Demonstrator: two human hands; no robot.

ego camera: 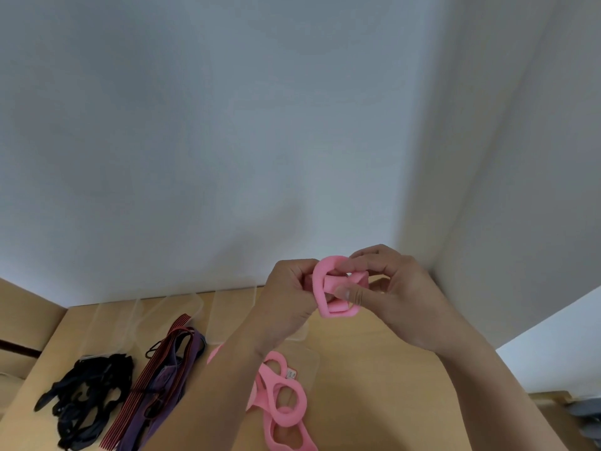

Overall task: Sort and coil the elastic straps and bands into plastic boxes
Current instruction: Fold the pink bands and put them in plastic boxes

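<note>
Both my hands are raised above the wooden table (374,369) and work one pink elastic band (338,288) folded into a small coil. My left hand (289,301) grips its left side with curled fingers. My right hand (390,288) pinches the right side between thumb and fingers. More pink looped bands (283,402) lie on the table below, partly over a clear plastic box (309,359). Several clear plastic boxes (169,317) stand along the wall; their contents are hard to make out.
A heap of black straps (84,392) lies at the left. Beside it are red-and-black striped and purple bands (162,375). A white wall rises right behind the table, with a corner at the right. The table's left edge is near the black heap.
</note>
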